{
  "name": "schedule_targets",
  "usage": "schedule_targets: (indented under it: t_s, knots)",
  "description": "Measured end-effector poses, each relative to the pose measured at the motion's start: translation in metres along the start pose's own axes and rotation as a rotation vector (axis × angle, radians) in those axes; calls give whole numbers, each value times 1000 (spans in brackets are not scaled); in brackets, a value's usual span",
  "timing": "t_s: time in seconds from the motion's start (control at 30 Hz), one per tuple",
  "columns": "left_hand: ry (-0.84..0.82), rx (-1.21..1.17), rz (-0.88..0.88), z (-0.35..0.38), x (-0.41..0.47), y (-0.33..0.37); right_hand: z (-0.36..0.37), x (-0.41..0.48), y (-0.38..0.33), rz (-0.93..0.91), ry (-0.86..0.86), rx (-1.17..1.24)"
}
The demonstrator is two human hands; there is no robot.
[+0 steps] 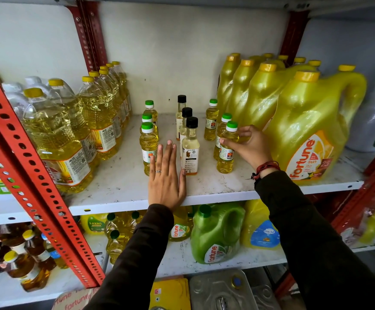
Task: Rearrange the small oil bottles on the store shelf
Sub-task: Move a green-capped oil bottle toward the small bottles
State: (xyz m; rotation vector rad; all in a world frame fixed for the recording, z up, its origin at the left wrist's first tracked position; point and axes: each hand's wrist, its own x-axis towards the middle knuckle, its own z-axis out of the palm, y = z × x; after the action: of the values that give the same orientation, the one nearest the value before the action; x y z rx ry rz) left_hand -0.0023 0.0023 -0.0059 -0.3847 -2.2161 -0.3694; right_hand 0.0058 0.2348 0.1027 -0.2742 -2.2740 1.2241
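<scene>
Nearest to the camera, 2 dark sleeves reach up to the white shelf [215,186]. The left hand [166,177] lies flat on the shelf with palm down and fingers straight and together; it holds nothing. Its thumb side touches the base of the front black-capped bottle [190,148], and its little-finger side is just beside the front green-capped bottle on the left [148,148]. A ring is on 1 finger of this hand.

The right hand [246,146] is curled around the shoulder of the front green-capped bottle on the right [226,148], thumb on the left side and fingers on the right. The bottle stands upright on the shelf. A red thread band [265,167] is on this wrist.

The small oil bottles stand in 3 short rows in the middle of the shelf, going from front to back: 3 green-capped on the left, 3 black-capped in the middle, 3 green-capped on the right. The rearmost right bottle [211,119] stands a little apart from the other 2.

To the left are large clear bottles of yellow oil with yellow caps [54,139]. To the right are big yellow Fortune jugs [309,130], near the right hand. Behind everything is the white back panel [182,52].
</scene>
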Motion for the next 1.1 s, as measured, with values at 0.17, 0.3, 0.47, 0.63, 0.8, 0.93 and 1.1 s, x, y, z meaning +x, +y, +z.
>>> schedule_targets:
  t_s: [0.17,0.3,0.47,0.63,0.8,0.93,1.1]
  knots:
    - [-8,10,-3,0,1,0,1,-3,2,15,-43,61]
    - [-15,15,-9,0,1,-1,-5,-7,2,2,-60,55]
    - [-10,6,-14,0,1,0,-22,-22,2,8,-76,51]
    - [-7,6,-12,0,1,-1,-40,-43,0,-9,-82,26]
    - [-15,-2,-24,0,1,0,-51,-55,0,-12,-70,-2]
    - [-24,-1,-25,0,1,0,-54,-57,1,-1,-64,-9]
    - [-32,6,-23,1,0,0,-54,-58,0,10,-51,-19]
